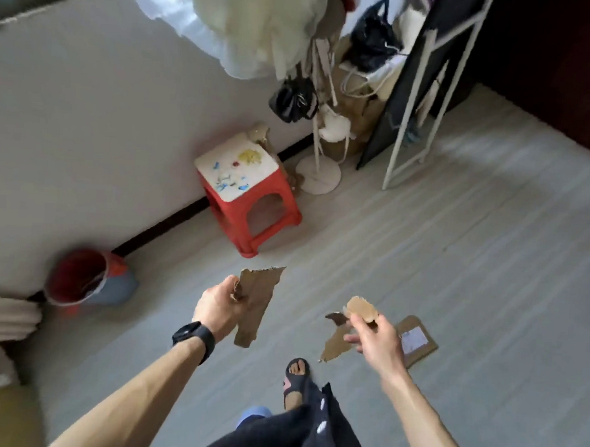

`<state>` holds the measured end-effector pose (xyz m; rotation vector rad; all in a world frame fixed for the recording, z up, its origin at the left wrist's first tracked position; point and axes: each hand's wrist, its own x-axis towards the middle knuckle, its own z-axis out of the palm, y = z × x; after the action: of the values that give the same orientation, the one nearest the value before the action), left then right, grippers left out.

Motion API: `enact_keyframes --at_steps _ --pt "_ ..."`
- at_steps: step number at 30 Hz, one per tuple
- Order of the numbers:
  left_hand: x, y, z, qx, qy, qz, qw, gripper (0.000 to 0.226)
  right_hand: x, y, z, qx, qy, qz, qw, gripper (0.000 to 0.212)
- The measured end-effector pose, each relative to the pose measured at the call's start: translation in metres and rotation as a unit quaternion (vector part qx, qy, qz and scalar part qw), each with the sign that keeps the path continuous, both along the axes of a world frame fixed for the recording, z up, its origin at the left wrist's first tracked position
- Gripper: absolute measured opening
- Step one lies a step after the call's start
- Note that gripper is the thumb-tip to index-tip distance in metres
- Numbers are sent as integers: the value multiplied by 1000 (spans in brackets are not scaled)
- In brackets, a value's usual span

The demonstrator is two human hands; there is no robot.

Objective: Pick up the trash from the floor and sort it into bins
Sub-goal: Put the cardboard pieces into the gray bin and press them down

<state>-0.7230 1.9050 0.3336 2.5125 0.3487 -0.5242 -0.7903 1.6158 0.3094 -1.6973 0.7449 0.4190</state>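
My left hand (219,308), with a black watch on the wrist, grips a long torn strip of brown cardboard (257,303) held out over the floor. A smaller torn cardboard piece (362,309) is pinched in my right hand (376,340); a darker scrap (337,318) sticks out beside it. Below the right hand a torn cardboard piece (336,345) shows, and a flat cardboard panel with a white label (415,342) lies on the grey floor. A red bin with a liner (79,277) lies tipped by the wall at the left.
A red plastic stool (250,193) with a paint-stained white top stands against the wall. Behind it are a white coat stand base (318,175), hanging bags, a black board and a white frame (415,127). My sandalled foot (295,380) is below the hands. Stacked items sit at far left.
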Motion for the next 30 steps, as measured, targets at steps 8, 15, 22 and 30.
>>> enact_keyframes --at_steps 8,15,22,30 --pt "-123 96 26 -66 -75 313 945 15 -9 125 30 49 -27 212 976 8" --pt "-198 200 36 -64 -128 480 866 15 -25 238 44 47 -25 368 928 7" --pt "-239 326 3 -104 -114 626 764 35 -26 361 44 33 -24 434 900 8" --pt "-217 458 -2 -171 -125 647 732 37 -14 480 45 25 -10 414 910 10"
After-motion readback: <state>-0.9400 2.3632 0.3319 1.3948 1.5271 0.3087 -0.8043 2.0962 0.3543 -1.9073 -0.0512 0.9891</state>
